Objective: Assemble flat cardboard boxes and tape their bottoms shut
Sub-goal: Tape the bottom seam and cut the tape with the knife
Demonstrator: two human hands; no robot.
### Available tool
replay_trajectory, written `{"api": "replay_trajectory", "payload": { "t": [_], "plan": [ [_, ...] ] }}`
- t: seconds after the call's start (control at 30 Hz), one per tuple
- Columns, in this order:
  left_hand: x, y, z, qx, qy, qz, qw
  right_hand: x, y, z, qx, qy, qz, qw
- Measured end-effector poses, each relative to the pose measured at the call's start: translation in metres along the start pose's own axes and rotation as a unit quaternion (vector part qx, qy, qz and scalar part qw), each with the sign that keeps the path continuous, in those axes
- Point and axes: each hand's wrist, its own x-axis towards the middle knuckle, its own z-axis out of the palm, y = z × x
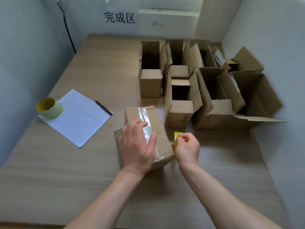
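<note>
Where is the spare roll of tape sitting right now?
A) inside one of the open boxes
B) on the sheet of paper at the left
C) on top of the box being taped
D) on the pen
B: the spare tape roll rests on the near-left corner of the paper sheet, apart from the pen.

We see a bench [92,66] of pale wood grain with a matt, smooth finish. The box [158,123] under our left hand [137,146] is plain brown cardboard, matt, its cut edge showing rough corrugation, and a strip of clear tape [146,120] along it shines glossy and crinkled. The open boxes [181,103] behind are the same dull cardboard. We note a sheet of paper [79,118], white and matt, a glossy black pen [103,107], and a yellowish tape roll [49,107] with a smooth sheen
</note>
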Motion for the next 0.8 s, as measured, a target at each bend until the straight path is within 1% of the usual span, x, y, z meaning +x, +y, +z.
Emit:
{"api": "replay_trajectory", "payload": {
  "t": [0.03, 0.07, 0.1, 0.13, 0.17, 0.23, 0.3, 0.4, 0.5, 0.6, 0.63, 0.7, 0.77, 0.8],
  "plan": [
    [-0.009, -0.009, -0.005, 0.047, 0.003, -0.031, 0.998, -0.004, 0.001, 0.008, 0.000, 0.015, 0.002, 1.000],
    [-0.022, -0.016, -0.008, 0.062, -0.025, -0.088, 0.994, -0.009, 0.002, 0.015, -0.008, 0.029, 0.003, 1.000],
    [-0.034, -0.021, -0.008, 0.034, -0.063, -0.151, 0.986, -0.015, 0.003, 0.023, -0.020, 0.039, 0.001, 0.999],
    [-0.045, -0.024, -0.005, -0.019, -0.090, -0.204, 0.975, -0.020, 0.004, 0.030, -0.033, 0.043, -0.004, 0.999],
    [-0.052, -0.025, -0.001, -0.069, -0.087, -0.240, 0.964, -0.027, 0.006, 0.036, -0.049, 0.041, -0.008, 0.998],
    [-0.051, -0.029, 0.005, -0.111, -0.043, -0.260, 0.958, -0.033, 0.008, 0.045, -0.070, 0.046, -0.005, 0.996],
    [-0.047, -0.036, 0.008, -0.109, -0.027, -0.248, 0.962, -0.032, 0.009, 0.047, -0.080, 0.059, 0.004, 0.995],
    [-0.042, -0.045, 0.006, -0.092, -0.063, -0.200, 0.973, -0.032, 0.009, 0.048, -0.075, 0.070, 0.010, 0.995],
    [-0.029, -0.053, -0.001, -0.088, -0.125, -0.154, 0.976, -0.035, 0.010, 0.046, -0.059, 0.050, 0.005, 0.997],
    [-0.003, -0.068, -0.025, -0.090, -0.221, -0.085, 0.967, -0.030, 0.012, 0.032, -0.004, 0.045, 0.017, 0.999],
    [0.008, -0.074, -0.035, -0.069, -0.252, -0.061, 0.963, -0.027, 0.014, 0.026, 0.009, 0.051, 0.023, 0.998],
    [0.029, -0.077, -0.051, 0.040, -0.293, -0.041, 0.955, -0.020, 0.017, 0.012, 0.023, 0.067, 0.030, 0.997],
    [0.042, -0.060, -0.054, 0.191, -0.297, -0.038, 0.935, -0.015, 0.018, 0.002, 0.034, 0.083, 0.031, 0.996],
    [0.042, -0.047, -0.049, 0.240, -0.300, -0.038, 0.923, -0.014, 0.018, -0.002, 0.044, 0.087, 0.033, 0.995]
  ]
}}
